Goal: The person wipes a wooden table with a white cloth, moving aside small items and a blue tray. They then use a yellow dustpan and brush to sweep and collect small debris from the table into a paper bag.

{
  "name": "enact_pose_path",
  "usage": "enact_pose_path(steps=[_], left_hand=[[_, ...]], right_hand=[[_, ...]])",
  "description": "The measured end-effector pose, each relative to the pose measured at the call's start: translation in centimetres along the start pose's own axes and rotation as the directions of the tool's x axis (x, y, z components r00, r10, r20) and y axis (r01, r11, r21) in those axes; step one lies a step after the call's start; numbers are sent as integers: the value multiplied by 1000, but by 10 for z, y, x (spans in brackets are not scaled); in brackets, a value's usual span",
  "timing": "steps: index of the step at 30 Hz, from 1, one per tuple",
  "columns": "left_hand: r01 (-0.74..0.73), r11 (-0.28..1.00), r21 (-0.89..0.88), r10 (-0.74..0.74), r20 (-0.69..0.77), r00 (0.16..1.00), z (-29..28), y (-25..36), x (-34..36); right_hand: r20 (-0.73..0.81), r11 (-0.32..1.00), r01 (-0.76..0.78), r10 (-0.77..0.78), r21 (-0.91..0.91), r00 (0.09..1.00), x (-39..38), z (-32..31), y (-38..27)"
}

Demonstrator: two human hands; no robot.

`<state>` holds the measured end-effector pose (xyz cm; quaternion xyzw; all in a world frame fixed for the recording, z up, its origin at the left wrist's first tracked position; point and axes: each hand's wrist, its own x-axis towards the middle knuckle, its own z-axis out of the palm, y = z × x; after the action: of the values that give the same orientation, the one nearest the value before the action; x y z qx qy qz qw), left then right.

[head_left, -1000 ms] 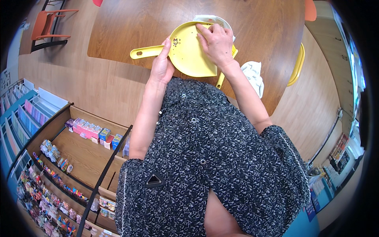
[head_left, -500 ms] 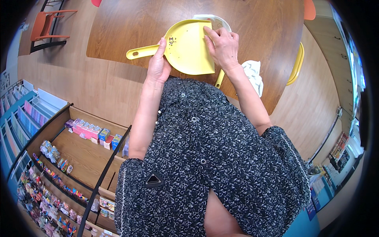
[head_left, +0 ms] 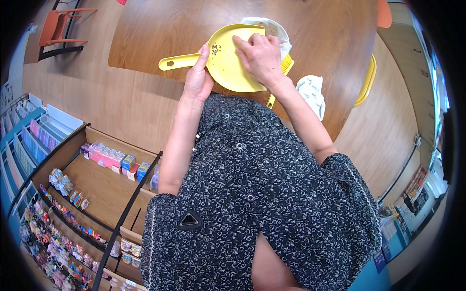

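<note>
My left hand (head_left: pixel 198 77) is closed around the yellow dustpan (head_left: pixel 230 72) where its handle joins the pan. A small cluster of dark and coloured bits (head_left: pixel 215 49) lies in the pan near that handle, with a few specks elsewhere. Above the pan's right half is my right hand (head_left: pixel 262 57), fingers apart and index finger stretched toward the bits. It holds nothing I can see, and whether a fingertip touches the pan I cannot tell. A yellow-bristled hand brush (head_left: pixel 288 63) lies on the table, partly hidden by my right hand and wrist.
Behind the dustpan is a whitish round item (head_left: pixel 277 30), mostly covered. A crumpled white cloth (head_left: pixel 311 95) lies on the wooden table (head_left: pixel 160 34) to the right. An orange chair (head_left: pixel 54 28) stands at far left; a shelf (head_left: pixel 97 184) with small goods is at lower left.
My right hand has moved left across the pan, from its straight edge toward the bits, with the index finger extended. My left hand keeps its hold on the dustpan.
</note>
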<state>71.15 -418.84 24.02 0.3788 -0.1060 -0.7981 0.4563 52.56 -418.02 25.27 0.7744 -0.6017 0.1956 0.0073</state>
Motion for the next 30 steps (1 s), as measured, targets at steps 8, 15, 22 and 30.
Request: enact_pose_path(steps=[8, 15, 22, 30], left_hand=[[9, 1000, -10, -9, -18, 1000, -6, -3, 3], [-1, 1000, 0, 1, 25, 1000, 1, -1, 1], [31, 1000, 6, -31, 10, 999, -1, -3, 1], [51, 999, -5, -51, 14, 999, -2, -4, 3]], right_hand=[[37, 993, 30, -34, 115, 999, -8, -16, 7], [44, 945, 151, -171, 292, 984, 5, -6, -28], [-33, 986, -2, 8, 169, 999, 7, -7, -15], [12, 957, 106, -113, 269, 993, -1, -4, -20]])
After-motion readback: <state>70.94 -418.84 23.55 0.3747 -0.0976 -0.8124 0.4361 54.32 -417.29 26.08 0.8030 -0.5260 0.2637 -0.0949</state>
